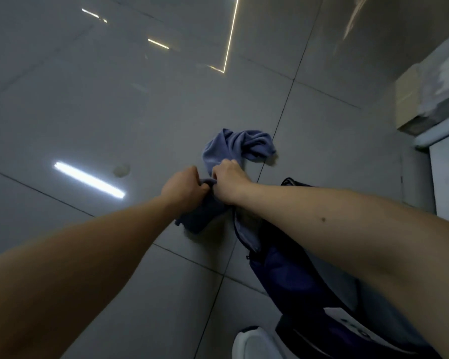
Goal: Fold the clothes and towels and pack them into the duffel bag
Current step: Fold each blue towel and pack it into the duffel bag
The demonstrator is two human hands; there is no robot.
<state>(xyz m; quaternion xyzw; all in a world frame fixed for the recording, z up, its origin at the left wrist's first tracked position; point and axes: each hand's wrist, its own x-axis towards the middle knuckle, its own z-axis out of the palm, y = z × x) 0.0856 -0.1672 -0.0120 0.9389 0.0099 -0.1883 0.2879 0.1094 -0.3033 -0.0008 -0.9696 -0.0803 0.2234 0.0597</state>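
Observation:
A blue towel [240,143] lies crumpled on the grey tiled floor, one end bunched beyond my hands and another part hanging below them. My left hand [184,186] and my right hand [227,180] are side by side, both gripping the towel's edge with curled fingers. A dark navy duffel bag [290,275] lies on the floor under my right forearm, its zip open and a pale lining showing near the top end. What is inside the bag is hidden by my arm.
Glossy grey floor tiles [114,112] with light reflections spread to the left and far side. A beige box [410,99] and a white door frame [446,182] stand at the right edge. A white shoe tip [254,343] shows at the bottom.

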